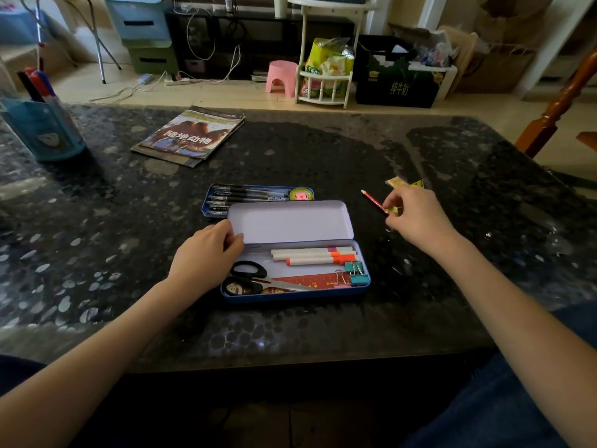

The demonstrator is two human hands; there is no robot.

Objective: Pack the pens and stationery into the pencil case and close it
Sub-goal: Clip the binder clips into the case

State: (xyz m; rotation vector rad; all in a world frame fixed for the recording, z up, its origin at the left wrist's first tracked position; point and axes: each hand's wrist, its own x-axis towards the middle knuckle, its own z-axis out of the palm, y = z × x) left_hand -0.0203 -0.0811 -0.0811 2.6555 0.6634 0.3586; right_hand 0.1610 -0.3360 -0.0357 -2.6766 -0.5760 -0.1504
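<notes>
A blue tin pencil case (292, 295) lies open in front of me, its pale lid (289, 221) leaning back. Inside are white markers (310, 256), black-handled scissors (255, 279), a red ruler (310, 281) and teal binder clips (357, 273). Behind the lid sits a blue inner tray (206, 205) holding several black pens (248, 194) and a roll of tape (300, 195). My left hand (206, 253) grips the case's left end at the hinge. My right hand (416, 218) pinches the end of a red pencil (373, 200) lying on the table.
Small yellow paper pieces (403, 182) lie beyond my right hand. A magazine (190, 135) rests at the back left, and a blue pen holder (42, 127) stands at the far left edge. A wooden chair (555, 108) stands at the right of the dark table (323, 150).
</notes>
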